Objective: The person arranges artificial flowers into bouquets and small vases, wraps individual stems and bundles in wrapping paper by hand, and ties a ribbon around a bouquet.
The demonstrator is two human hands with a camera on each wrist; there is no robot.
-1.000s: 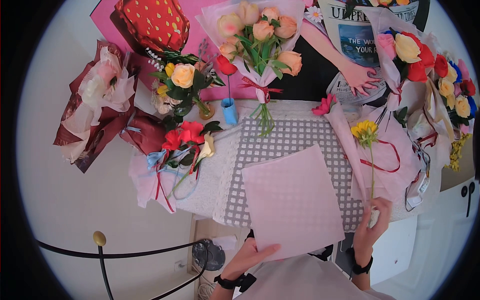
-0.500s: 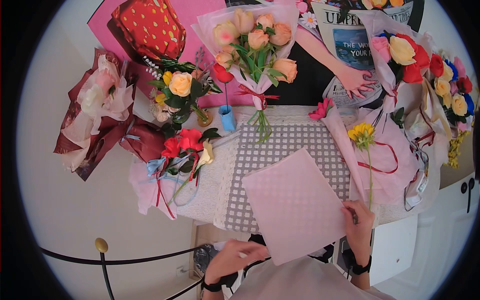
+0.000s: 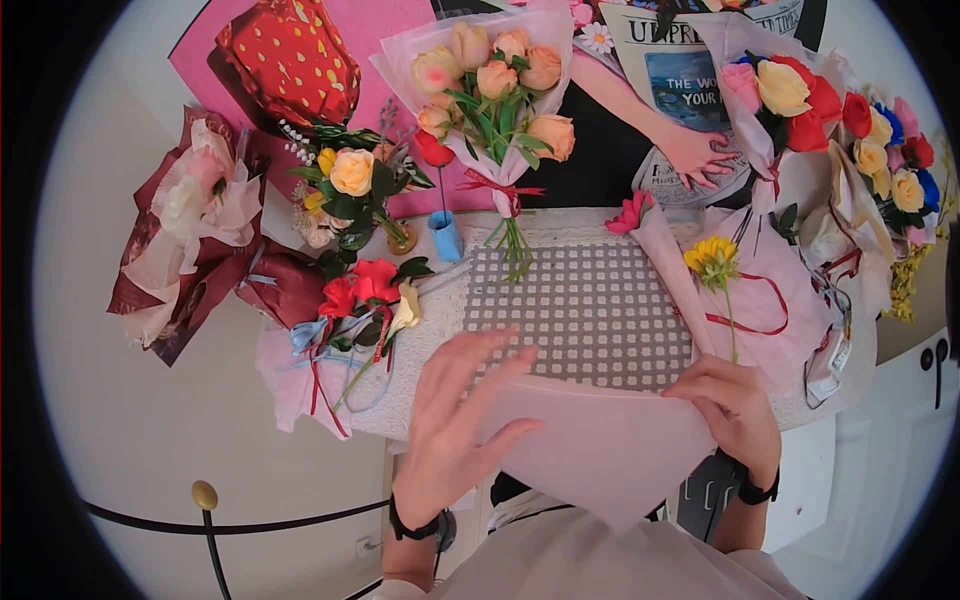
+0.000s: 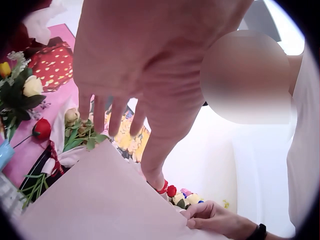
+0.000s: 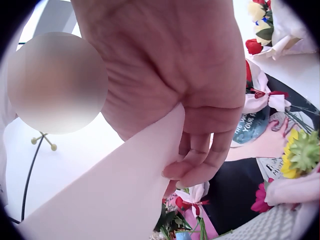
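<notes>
A sheet of pale pink wrapping paper hangs tilted toward the body, over the table's front edge. My right hand pinches its right corner between thumb and curled fingers, as the right wrist view also shows on the paper. The left hand is raised at the sheet's left side, fingers spread and straight. In the left wrist view the left palm hovers above the paper with nothing in it. Just beyond the right hand, a yellow flower lies with its stem pointing toward that hand.
A grey-and-white checked mat covers the table's middle. A peach rose bouquet stands behind it. Red and cream flowers lie left; pink wrapping with a red ribbon lies right. A blue vase holds one red rose.
The left hand let go of the paper and rose up and over its left side. My right hand moved from beside the yellow flower's stem to the paper's corner, and the sheet tipped toward the body.
</notes>
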